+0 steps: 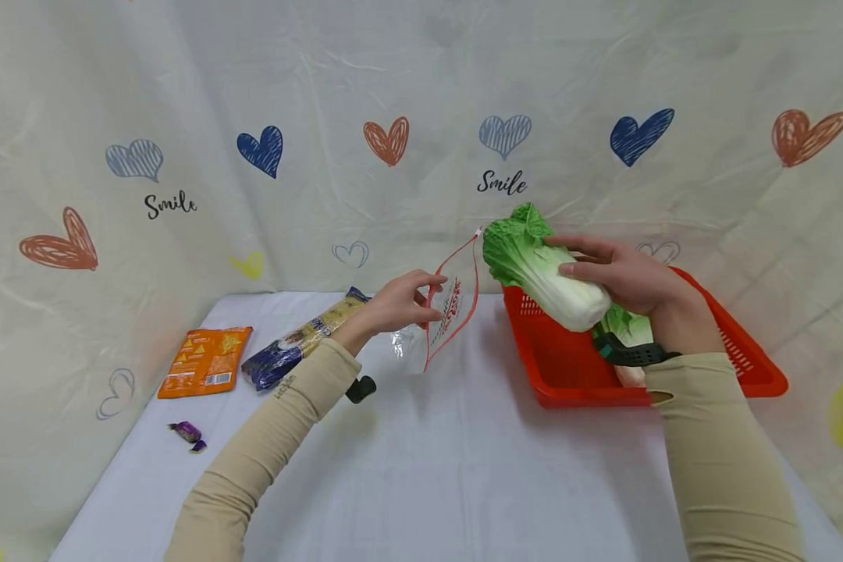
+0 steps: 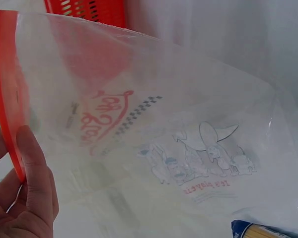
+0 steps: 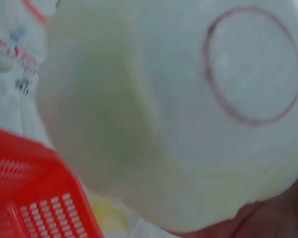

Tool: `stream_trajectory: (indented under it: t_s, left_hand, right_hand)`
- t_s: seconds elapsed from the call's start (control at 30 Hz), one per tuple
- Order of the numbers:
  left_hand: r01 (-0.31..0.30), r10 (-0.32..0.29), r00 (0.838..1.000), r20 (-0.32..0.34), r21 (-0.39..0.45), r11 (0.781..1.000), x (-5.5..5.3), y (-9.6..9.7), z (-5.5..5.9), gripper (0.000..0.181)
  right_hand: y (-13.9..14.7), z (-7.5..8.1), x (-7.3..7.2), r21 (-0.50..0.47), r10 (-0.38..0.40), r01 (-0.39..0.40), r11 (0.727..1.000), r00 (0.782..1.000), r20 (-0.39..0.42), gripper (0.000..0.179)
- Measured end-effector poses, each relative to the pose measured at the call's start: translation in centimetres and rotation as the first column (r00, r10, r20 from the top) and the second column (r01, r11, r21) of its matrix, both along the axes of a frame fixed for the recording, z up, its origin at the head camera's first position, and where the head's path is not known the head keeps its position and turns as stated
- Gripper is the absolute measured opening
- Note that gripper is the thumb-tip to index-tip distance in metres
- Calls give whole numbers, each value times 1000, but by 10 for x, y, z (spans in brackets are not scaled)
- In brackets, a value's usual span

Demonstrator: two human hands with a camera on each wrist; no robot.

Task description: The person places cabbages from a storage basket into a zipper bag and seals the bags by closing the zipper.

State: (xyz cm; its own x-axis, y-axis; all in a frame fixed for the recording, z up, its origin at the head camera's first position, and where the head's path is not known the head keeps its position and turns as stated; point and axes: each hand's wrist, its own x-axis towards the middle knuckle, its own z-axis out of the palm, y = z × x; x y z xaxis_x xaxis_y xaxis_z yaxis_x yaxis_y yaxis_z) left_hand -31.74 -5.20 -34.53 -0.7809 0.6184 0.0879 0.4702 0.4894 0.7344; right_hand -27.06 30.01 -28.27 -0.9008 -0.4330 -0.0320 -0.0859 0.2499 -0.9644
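My left hand (image 1: 396, 303) pinches the red zip edge of a clear printed zip bag (image 1: 453, 300), which hangs above the table with its mouth parted toward the right. In the left wrist view the see-through bag (image 2: 188, 99) spreads out from the fingers. My right hand (image 1: 625, 273) grips a Chinese cabbage (image 1: 551, 285), tilted with its green leaves toward the bag's mouth and its white base toward me. That white base (image 3: 139, 114) fills most of the right wrist view. Under the right hand, a second Chinese cabbage (image 1: 628, 332) lies in a red plastic basket (image 1: 576, 398), partly hidden by the wrist.
Left of the bag lies a blue-ended pack of spaghetti (image 1: 302, 343), partly behind the left arm. Beside it are an orange packet (image 1: 207, 361) and a purple wrapped candy (image 1: 188, 433). A small black object (image 1: 361, 389) shows past the left sleeve. A heart-printed cloth (image 1: 421, 78) hangs behind the table.
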Motion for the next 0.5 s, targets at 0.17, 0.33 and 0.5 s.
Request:
stream_trajectory:
  t_s: [0.17, 0.33, 0.5]
  left_hand:
    - [12, -12, 1000, -3, 6, 1000, -1, -1, 2, 63]
    - [16, -16, 1000, -7, -9, 1000, -1, 0, 2, 62]
    - [0, 0, 1000, 0, -4, 1000, 1, 1, 3, 61]
  right_hand:
    - [-15, 2, 2, -224, 125, -134, 965, 991, -56, 46]
    - [-35, -9, 2, -398, 209, -257, 881, 965, -161, 48]
    - [-56, -24, 0, -504, 226, -329, 799, 940, -255, 49]
